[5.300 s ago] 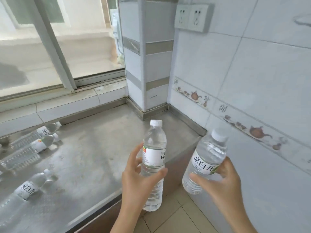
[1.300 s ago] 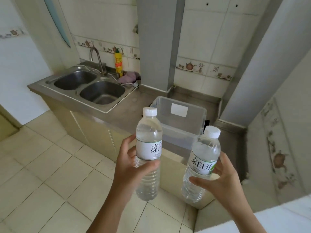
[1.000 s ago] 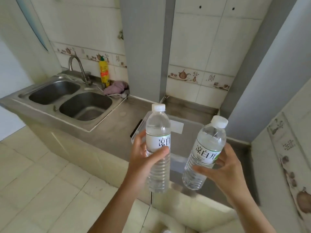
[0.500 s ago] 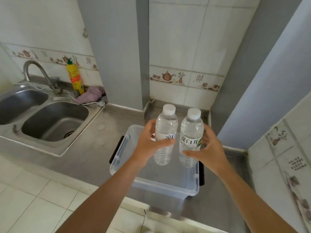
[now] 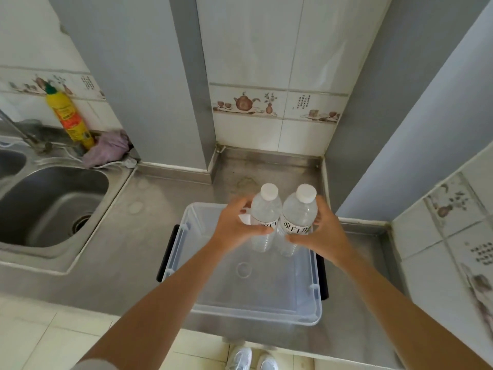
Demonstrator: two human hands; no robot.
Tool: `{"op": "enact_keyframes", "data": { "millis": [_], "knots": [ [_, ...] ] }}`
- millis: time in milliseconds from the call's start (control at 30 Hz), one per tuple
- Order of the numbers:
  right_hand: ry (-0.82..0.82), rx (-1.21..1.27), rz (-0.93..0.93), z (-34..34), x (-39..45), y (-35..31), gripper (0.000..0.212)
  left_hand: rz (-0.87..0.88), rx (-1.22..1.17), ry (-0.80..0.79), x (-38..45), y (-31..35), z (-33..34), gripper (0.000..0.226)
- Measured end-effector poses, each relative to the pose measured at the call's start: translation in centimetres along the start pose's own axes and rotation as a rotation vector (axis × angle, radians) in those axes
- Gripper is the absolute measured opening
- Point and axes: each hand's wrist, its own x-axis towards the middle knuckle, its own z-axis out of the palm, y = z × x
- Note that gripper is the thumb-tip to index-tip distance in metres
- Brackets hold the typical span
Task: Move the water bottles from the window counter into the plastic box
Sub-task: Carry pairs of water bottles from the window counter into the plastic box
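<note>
Two clear water bottles with white caps stand upright side by side inside the far end of the clear plastic box (image 5: 184,245). My left hand (image 5: 234,228) grips the left bottle (image 5: 265,209) around its label. My right hand (image 5: 324,235) grips the right bottle (image 5: 298,212) the same way. The bottles' lower ends are down inside the box; I cannot tell whether they touch its floor. The box sits on the steel counter (image 5: 128,252) and holds nothing else that I can see.
A steel sink (image 5: 48,209) lies to the left, with a yellow bottle (image 5: 70,117) and a purple cloth (image 5: 106,148) behind it. Tiled walls and a grey pillar (image 5: 149,76) close the counter at the back and right. My shoes (image 5: 252,359) show on the floor below.
I turned from the window counter to the sink counter. Over the last half second both hands lowered the two bottles into the far end of the box.
</note>
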Motion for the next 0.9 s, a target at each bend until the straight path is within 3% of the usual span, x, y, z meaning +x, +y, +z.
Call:
{"op": "enact_keyframes", "data": {
  "millis": [400,900],
  "knots": [
    [0.143,-0.316,-0.041,1.4,0.6,2.7,0.072,0.009,-0.051,-0.045,0.3,-2.6,0.5,0.068],
    [0.125,-0.195,0.041,1.5,1.1,3.4,0.077,0.026,-0.072,-0.227,1.6,-2.7,0.0,0.073]
  ]
}}
